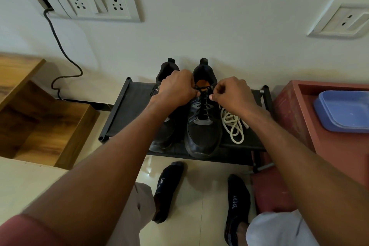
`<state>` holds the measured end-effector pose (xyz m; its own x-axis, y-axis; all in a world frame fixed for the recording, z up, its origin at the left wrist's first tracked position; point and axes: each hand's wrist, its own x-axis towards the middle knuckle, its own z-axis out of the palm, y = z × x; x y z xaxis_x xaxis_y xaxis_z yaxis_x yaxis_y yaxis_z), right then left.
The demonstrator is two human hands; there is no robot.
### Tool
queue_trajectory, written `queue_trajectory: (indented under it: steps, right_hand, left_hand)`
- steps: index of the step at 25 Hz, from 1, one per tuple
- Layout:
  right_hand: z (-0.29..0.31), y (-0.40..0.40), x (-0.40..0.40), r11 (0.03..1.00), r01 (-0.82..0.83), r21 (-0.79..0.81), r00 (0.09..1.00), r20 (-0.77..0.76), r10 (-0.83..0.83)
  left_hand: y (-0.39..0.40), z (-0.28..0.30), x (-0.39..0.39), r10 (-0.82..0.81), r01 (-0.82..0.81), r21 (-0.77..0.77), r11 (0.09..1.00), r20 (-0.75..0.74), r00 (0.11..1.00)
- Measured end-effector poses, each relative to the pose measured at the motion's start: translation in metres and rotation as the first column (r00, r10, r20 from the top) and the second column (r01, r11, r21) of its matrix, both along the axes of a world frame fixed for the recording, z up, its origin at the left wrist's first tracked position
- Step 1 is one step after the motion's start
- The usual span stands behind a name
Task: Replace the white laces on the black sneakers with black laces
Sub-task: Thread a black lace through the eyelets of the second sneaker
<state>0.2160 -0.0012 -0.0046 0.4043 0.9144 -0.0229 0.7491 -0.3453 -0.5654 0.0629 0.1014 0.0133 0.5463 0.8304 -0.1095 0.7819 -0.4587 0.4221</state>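
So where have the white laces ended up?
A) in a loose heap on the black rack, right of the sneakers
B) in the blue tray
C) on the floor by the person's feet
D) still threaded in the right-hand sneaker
A: the white laces lie coiled on the black rack, just right of the sneaker that both hands are lacing in black.

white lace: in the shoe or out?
Out. The white lace lies in a loose pile on the rack beside the right sneaker, which carries a black lace.
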Motion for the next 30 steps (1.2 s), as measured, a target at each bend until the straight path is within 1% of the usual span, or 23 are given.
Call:
queue_trajectory:
  steps: [3, 6, 10, 13, 15, 16, 17, 18, 19, 20, 21, 22, 23, 24, 25, 26, 27, 29, 30]
  right_hand:
    - [0.001, 0.001, 0.006, 0.999, 0.046, -0.006, 0.999, 0.013, -0.046]
    - [0.002, 0.002, 0.016, 0.988, 0.147, -0.042, 0.988, 0.056, -0.145]
    - [0.001, 0.002, 0.015, 0.981, 0.184, -0.055, 0.981, 0.066, -0.181]
    - [0.002, 0.004, 0.018, 0.977, 0.207, -0.058, 0.978, 0.037, -0.205]
    - [0.001, 0.004, 0.021, 0.973, 0.217, -0.079, 0.976, 0.016, -0.216]
    - [0.002, 0.004, 0.022, 0.973, 0.213, -0.091, 0.976, -0.018, -0.216]
    - [0.005, 0.005, 0.023, 0.972, 0.215, -0.093, 0.969, -0.106, -0.224]
    - [0.011, 0.005, 0.023, 0.970, 0.224, -0.095, 0.930, -0.276, -0.242]
    - [0.019, 0.005, 0.022, 0.966, 0.234, -0.111, 0.823, -0.506, -0.258]
    - [0.028, 0.004, 0.020, 0.964, 0.226, -0.141, 0.637, -0.728, -0.256]
    - [0.036, 0.004, 0.018, 0.968, 0.199, -0.151, 0.441, -0.869, -0.226]
    - [0.041, 0.004, 0.016, 0.974, 0.184, -0.131, 0.315, -0.931, -0.185]
    - [0.043, 0.006, 0.014, 0.978, 0.183, -0.096, 0.255, -0.956, -0.142]
    - [0.043, 0.007, 0.011, 0.980, 0.194, -0.053, 0.235, -0.967, -0.099]
    - [0.043, 0.008, 0.009, 0.977, 0.215, -0.010, 0.246, -0.967, -0.065]
    - [0.044, 0.009, 0.006, 0.971, 0.238, 0.032, 0.286, -0.957, -0.039]
    - [0.045, 0.009, 0.004, 0.964, 0.255, 0.072, 0.341, -0.940, -0.020]
    - [0.045, 0.009, 0.001, 0.957, 0.263, 0.127, 0.424, -0.906, 0.003]
    - [0.044, 0.010, 0.000, 0.954, 0.265, 0.141, 0.439, -0.898, 0.010]
  left_hand:
    - [0.002, 0.001, -0.003, 0.028, -0.028, -0.011, 1.000, 0.037, 0.999]
    - [0.003, 0.005, -0.007, 0.078, -0.078, 0.020, 0.997, 0.002, 0.997]
    - [0.001, 0.005, -0.006, 0.115, -0.113, 0.048, 0.992, -0.037, 0.993]
    - [0.002, 0.006, -0.005, 0.127, -0.126, 0.039, 0.991, -0.039, 0.991]
    - [0.006, 0.008, -0.005, 0.140, -0.140, 0.000, 0.990, -0.027, 0.990]
    - [0.009, 0.009, -0.006, 0.145, -0.146, -0.024, 0.989, -0.025, 0.989]
    - [0.012, 0.010, -0.007, 0.150, -0.151, -0.055, 0.987, -0.012, 0.989]
    - [0.015, 0.012, -0.009, 0.158, -0.154, -0.107, 0.982, 0.032, 0.987]
    - [0.017, 0.014, -0.010, 0.179, -0.155, -0.193, 0.969, 0.117, 0.977]
    - [0.016, 0.016, -0.009, 0.214, -0.143, -0.296, 0.945, 0.226, 0.950]
    - [0.014, 0.019, -0.008, 0.256, -0.116, -0.385, 0.916, 0.335, 0.907]
    - [0.010, 0.023, -0.005, 0.297, -0.080, -0.451, 0.889, 0.433, 0.851]
    - [0.006, 0.027, -0.001, 0.342, -0.037, -0.509, 0.860, 0.520, 0.783]
    - [0.003, 0.030, 0.003, 0.391, 0.017, -0.566, 0.824, 0.592, 0.705]
    - [0.001, 0.033, 0.007, 0.433, 0.071, -0.607, 0.792, 0.639, 0.636]
    - [0.001, 0.035, 0.009, 0.456, 0.110, -0.625, 0.773, 0.667, 0.589]
    - [0.002, 0.036, 0.011, 0.456, 0.129, -0.621, 0.773, 0.685, 0.568]
    - [0.002, 0.035, 0.011, 0.396, 0.148, -0.572, 0.807, 0.709, 0.583]
    - [0.002, 0.035, 0.011, 0.349, 0.168, -0.541, 0.824, 0.719, 0.601]
